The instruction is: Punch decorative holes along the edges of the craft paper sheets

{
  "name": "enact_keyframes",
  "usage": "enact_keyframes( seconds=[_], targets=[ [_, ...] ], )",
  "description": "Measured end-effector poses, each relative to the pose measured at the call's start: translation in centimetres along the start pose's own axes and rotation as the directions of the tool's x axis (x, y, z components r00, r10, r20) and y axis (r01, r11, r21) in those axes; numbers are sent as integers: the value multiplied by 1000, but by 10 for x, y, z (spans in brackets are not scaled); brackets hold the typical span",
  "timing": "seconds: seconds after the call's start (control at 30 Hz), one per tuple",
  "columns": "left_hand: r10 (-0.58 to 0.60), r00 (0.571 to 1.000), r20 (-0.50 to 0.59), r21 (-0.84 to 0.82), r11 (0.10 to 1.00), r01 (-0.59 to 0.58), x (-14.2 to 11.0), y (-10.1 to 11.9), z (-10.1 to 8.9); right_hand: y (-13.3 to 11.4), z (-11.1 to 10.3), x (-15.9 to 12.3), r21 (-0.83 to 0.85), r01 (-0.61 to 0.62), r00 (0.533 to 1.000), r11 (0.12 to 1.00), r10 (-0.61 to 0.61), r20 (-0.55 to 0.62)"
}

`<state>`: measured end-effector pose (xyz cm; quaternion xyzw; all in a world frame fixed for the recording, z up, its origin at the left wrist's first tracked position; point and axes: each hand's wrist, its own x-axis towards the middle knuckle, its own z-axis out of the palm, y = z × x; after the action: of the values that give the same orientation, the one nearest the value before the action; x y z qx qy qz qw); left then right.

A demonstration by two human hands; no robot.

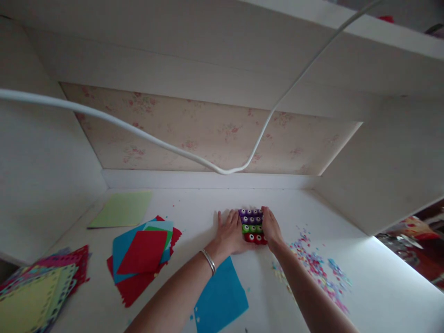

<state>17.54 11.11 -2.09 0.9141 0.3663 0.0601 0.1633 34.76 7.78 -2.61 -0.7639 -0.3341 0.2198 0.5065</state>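
Note:
Several small craft punches, purple, green and red with white round tops, stand packed in rows on the white surface. My left hand presses along their left side and front, with its thumb across the front edge. Against the right side rests my right hand, its fingers together and partly hidden from view. Between them, the two hands hold the rows. A blue sheet of paper with a few punched holes lies under and beside my left forearm.
Coloured confetti is scattered on the right. Red, blue and green sheets overlap at left, with a pale green sheet behind. Sheets with punched edges are piled at lower left. A white cable hangs across the view.

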Motion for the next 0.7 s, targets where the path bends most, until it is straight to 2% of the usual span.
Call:
enact_keyframes(
  seconds=[0.1,0.27,0.47,0.6,0.7],
  targets=[
    [-27,999,37,16,1000,27,-2,-23,-14,-12,27,-1,-9,-8,1000,1000,8,7],
    [-81,994,74,22,997,79,-6,-75,-36,-37,83,1,-11,24,999,1000,-23,43],
    [-142,985,97,25,990,140,-3,-129,-63,-61,146,14,8,50,997,999,-50,66],
    [-172,980,97,27,985,170,5,-152,-75,-71,171,26,40,49,997,998,-51,53],
    [-196,977,84,20,981,195,10,-160,-78,-76,179,33,79,53,998,995,-57,41]
  ],
)
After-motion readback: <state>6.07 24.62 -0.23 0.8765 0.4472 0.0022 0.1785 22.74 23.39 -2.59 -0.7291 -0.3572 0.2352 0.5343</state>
